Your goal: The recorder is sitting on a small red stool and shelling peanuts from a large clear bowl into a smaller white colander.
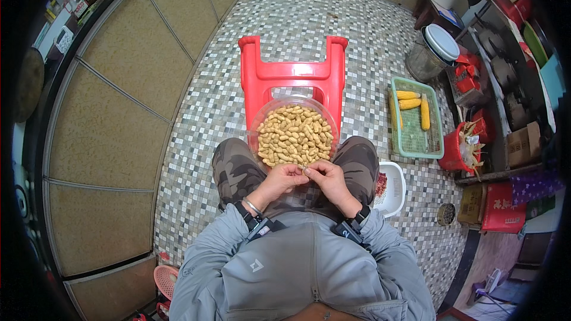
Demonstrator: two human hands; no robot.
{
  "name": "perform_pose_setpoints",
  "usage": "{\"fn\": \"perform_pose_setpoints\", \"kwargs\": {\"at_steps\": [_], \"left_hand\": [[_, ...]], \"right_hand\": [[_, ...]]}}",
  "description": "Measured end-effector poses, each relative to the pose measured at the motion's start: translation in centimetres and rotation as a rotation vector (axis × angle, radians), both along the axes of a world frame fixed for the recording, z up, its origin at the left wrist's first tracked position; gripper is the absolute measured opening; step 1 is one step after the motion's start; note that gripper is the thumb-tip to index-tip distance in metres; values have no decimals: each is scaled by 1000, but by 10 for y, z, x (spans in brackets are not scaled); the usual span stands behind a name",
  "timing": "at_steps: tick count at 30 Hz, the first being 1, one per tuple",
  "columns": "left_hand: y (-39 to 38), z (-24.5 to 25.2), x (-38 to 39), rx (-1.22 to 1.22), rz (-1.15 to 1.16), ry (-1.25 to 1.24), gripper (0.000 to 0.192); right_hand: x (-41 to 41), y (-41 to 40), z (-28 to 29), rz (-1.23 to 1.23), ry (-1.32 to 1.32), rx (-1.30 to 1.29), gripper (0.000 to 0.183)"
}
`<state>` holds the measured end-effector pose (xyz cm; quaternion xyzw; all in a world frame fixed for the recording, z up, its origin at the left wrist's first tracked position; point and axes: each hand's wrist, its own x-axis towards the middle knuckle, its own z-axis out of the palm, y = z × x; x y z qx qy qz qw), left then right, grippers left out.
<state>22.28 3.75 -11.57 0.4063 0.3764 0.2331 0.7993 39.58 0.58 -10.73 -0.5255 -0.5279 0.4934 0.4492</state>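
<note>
Both hands meet at the near rim of a clear round tub (333,142), in front of my lap. Between the fingertips is a small peanut (304,168), mostly covered, so I cannot tell whether its shell is split. My left hand (282,179) pinches it from the left, while my right hand (329,180) grips it from the right. Unshelled peanuts (292,133) fill the tub. It rests against a red plastic stool (292,71) lying on its side. Right of my knee, a white plastic basket (395,189) contains reddish shelled kernels (380,185).
A green basket (417,142) with yellow corn cobs (424,111) stands on the mosaic-tile floor (200,142) to the right. Beyond are a red bucket of husks (457,147), a lidded metal bucket (421,60) and loaded shelves. Cabinet doors (111,129) line the left.
</note>
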Motion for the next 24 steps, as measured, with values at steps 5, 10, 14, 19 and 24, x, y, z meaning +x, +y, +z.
{"fn": "perform_pose_setpoints", "kwargs": {"at_steps": [5, 10, 14, 19, 24], "left_hand": [[-3, 1, 4, 99, 6, 39, 11], [0, 3, -1, 43, -74, -18, 13], [2, 13, -2, -60, -161, -93, 18], [0, 10, -7, -62, -174, -116, 22], [4, 2, -18, -106, -100, -161, 23]], "right_hand": [[2, 1, -8, -8, 197, -135, 8], [4, 2, -4, 19, 479, -269, 10], [5, 2, -1, 44, 622, -357, 14], [11, 0, -15, -14, 442, -363, 15], [21, -10, -4, 269, -308, -203, 10]]}}
